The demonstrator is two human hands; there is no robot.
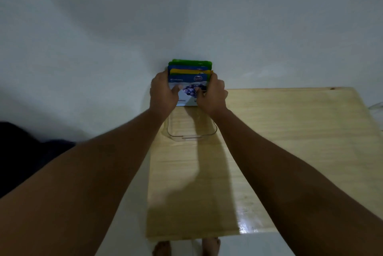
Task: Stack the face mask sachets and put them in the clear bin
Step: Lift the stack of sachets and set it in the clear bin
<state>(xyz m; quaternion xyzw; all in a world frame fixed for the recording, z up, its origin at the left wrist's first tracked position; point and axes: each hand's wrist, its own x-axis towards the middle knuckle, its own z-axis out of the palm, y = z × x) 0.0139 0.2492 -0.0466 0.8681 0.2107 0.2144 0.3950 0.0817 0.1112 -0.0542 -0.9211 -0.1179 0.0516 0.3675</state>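
Note:
A stack of face mask sachets (189, 78) stands upright at the far end of the clear bin (191, 136), against the white wall. The front sachet is blue and white with blueberries; yellow, blue and green ones fan out behind it. My left hand (163, 94) grips the stack's left edge with the thumb on the front sachet. My right hand (211, 95) grips the right edge, thumb also on the front. The bin's near rim and handle slot show; its far part is hidden behind my hands.
The bin sits on a light wooden table (279, 141) near its far left corner. The table's left edge runs beside a white floor (120, 224). My bare feet (186, 248) show at the table's front edge. A dark shape (24, 152) lies at the left.

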